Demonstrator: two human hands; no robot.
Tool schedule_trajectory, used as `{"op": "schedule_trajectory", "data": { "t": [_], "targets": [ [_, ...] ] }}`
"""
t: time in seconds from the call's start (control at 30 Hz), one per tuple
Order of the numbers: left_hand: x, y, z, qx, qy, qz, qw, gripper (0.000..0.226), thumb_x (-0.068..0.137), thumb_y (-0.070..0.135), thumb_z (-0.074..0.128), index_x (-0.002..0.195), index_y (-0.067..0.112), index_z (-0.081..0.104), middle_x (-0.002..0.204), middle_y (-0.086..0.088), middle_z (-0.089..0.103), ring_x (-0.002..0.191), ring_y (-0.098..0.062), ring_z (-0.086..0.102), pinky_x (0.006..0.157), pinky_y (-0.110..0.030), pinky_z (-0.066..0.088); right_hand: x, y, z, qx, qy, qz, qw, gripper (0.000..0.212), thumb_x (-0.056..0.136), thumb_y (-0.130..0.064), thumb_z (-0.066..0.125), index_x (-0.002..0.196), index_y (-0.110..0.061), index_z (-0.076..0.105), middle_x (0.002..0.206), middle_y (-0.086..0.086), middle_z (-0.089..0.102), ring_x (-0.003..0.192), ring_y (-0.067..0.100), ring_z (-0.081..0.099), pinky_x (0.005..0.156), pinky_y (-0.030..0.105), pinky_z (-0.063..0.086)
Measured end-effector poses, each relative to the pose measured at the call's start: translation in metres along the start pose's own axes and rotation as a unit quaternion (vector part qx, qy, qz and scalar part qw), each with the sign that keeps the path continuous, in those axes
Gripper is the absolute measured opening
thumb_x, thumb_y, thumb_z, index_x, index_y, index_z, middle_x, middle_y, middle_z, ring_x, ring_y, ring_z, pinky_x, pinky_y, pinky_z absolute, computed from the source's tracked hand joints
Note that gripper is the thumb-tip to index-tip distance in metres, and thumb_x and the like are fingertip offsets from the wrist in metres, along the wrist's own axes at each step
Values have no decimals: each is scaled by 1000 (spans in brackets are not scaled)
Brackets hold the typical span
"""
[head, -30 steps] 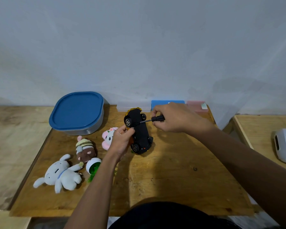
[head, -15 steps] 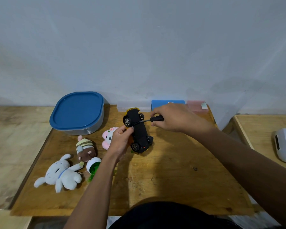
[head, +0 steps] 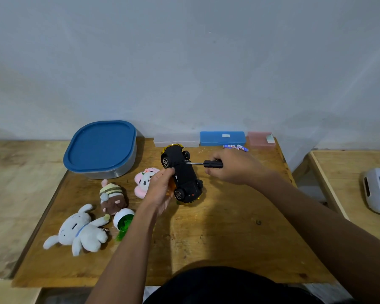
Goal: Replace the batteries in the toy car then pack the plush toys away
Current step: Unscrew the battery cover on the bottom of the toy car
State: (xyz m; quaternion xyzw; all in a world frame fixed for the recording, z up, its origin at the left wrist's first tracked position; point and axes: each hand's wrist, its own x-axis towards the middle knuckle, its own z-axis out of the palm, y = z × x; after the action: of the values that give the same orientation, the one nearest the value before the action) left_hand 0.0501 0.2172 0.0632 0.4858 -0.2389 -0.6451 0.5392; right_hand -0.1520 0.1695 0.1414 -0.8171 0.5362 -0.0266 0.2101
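We see a table [head: 217, 242] of bare wood, matt, with visible grain and some dark marks. The toy car [head: 184, 178] looks like hard black plastic with a soft sheen, and its far edge shines like gold. The screwdriver [head: 212, 164] has a black plastic handle and a thin, gleaming metal shaft. The white plush [head: 79, 233], the striped plush [head: 112, 196] and the pink plush [head: 144, 181] are of soft, fuzzy cloth. The container [head: 110, 174] has a greyish, half-clear plastic wall, and its blue lid [head: 100, 145] is smooth and slightly glossy. The wall [head: 184, 62] behind is matt and painted.
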Motion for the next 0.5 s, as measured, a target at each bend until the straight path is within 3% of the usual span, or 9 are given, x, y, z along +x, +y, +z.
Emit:
{"op": "schedule_trajectory", "data": {
  "t": [0.1,0.17,0.27,0.37,0.5],
  "targets": [
    [1,0,0,-35,3,-10,999,15,96,6,51,93,7,66,82,-8,72,77,-17,69,61,-29,59,-1,5,2,58,-12,2,998,26,85,-50,64,83,-23,63,75,-3,60,67,15,57,57,28,39],
    [0,0,1,-51,-9,-11,999,15,95,5,51,91,7,65,81,-8,71,76,-18,69,65,-34,61,-1,6,5,158,-3,-2,987,25,84,-48,68,79,-24,61,68,-3,52,58,8,48,54,22,35],
    [-3,2,0,-64,-34,-20,997,16,94,8,52,102,3,65,96,-15,70,88,-24,68,79,-43,59,2,2,15,292,21,1,956,24,82,-44,72,92,-23,67,64,-6,40,53,5,38,50,16,29],
    [-3,2,-2,-57,-56,-43,996,33,89,14,56,119,0,61,114,-23,66,104,-34,64,88,-51,57,5,-2,32,331,30,2,943,29,83,-41,72,101,-18,69,56,-13,37,52,5,37,52,18,28],
    [-4,2,-3,-54,-61,-52,995,42,86,19,57,124,0,59,119,-23,66,105,-33,65,88,-50,57,9,-3,47,381,49,8,923,28,83,-35,75,100,-14,70,58,-16,47,54,-1,44,56,14,34]
  ]
}}
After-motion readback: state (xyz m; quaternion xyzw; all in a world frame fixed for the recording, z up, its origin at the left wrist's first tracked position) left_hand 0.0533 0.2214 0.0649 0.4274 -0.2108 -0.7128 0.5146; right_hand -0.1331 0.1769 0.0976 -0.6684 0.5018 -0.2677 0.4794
